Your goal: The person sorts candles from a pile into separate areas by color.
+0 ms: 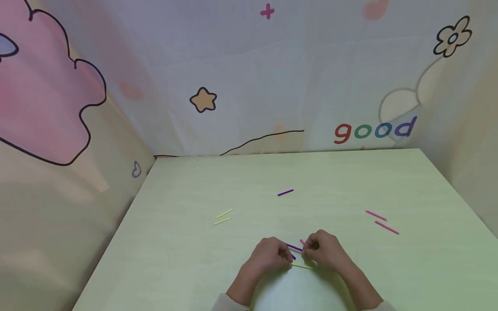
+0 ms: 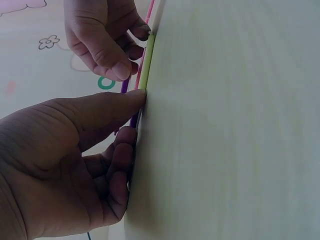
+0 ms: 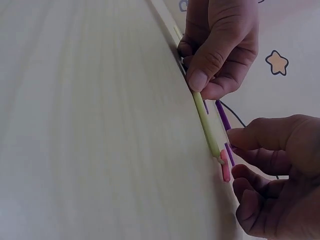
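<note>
My left hand (image 1: 270, 255) pinches one end of a yellow-green candle (image 3: 206, 125) near the table's front. That thin candle lies level, with a small pale wick at its right end. Just to the right, my right hand (image 1: 323, 248) pinches a purple candle (image 1: 294, 247) between thumb and forefinger, slanting over toward the left hand. A second purple candle (image 1: 293, 257) shows beside the left fingertips. Part of a pink candle (image 3: 225, 170) lies close by the yellow-green one's wick; the right hand hides much of it in the head view.
Two pale yellow candles (image 1: 222, 221) lie on the table (image 1: 175, 259) at left. Farther back is a single purple candle (image 1: 285, 192). Two pink candles (image 1: 387, 227) lie at right. A printed cloth (image 1: 249, 86) hangs behind the table's back edge.
</note>
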Demonstrator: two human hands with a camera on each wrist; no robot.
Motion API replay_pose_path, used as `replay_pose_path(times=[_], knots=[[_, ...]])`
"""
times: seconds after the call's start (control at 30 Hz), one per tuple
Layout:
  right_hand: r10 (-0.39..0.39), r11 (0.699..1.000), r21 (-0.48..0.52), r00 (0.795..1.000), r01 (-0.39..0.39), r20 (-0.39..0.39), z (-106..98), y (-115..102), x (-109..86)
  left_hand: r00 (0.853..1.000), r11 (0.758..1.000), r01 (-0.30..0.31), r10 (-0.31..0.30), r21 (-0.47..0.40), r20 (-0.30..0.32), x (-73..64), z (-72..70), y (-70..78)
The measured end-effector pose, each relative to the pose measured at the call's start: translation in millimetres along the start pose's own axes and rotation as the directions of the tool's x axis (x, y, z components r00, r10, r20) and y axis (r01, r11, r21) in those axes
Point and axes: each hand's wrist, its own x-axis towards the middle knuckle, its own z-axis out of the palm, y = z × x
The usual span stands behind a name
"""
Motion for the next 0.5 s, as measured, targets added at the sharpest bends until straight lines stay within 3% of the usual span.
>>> replay_pose_path(times=[0.23, 0.5], knots=[[0.052, 0.998, 0.027, 0.999, -0.051, -0.014, -8.7, -4.9, -1.5, 1.0, 0.998, -0.031, 0.031, -0.063, -0.005, 1.4, -1.3, -1.8], [0.063, 0.998, 0.032, 0.998, -0.063, -0.028, -9.2, -7.1, -0.9, 1.0, 0.996, -0.016, 0.017, -0.084, 0.01, 0.4, -1.1, -5.6]])
